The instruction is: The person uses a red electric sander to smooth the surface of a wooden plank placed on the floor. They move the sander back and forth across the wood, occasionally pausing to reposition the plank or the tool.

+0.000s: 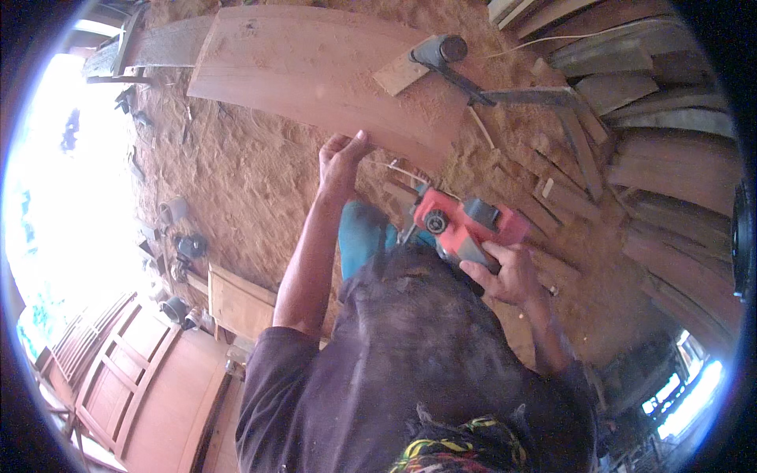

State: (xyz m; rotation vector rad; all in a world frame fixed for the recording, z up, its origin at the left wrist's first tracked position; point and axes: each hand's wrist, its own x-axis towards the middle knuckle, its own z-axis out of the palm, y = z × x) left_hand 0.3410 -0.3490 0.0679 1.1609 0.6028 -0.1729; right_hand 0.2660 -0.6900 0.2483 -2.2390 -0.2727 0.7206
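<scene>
A broad, reddish-brown wooden board (303,67) stretches across the far side in front of me. My left hand (343,162) is closed on its near edge, thumb on top and the other fingers curled. In my right hand (509,272) is a red and black electric planer (465,221), gripped by its rear handle and held near my body, apart from the board. A dark metal clamp (449,67) reaches over the board's right part. Under the clamp's end lies a small pale wood block (402,72).
Sawdust and shavings (236,150) cover the ground, with wood offcuts (552,185) scattered at right. Stacked planks (670,173) line the right side. At lower left stands a panelled wooden door (126,370); dark power tools (189,246) sit near it.
</scene>
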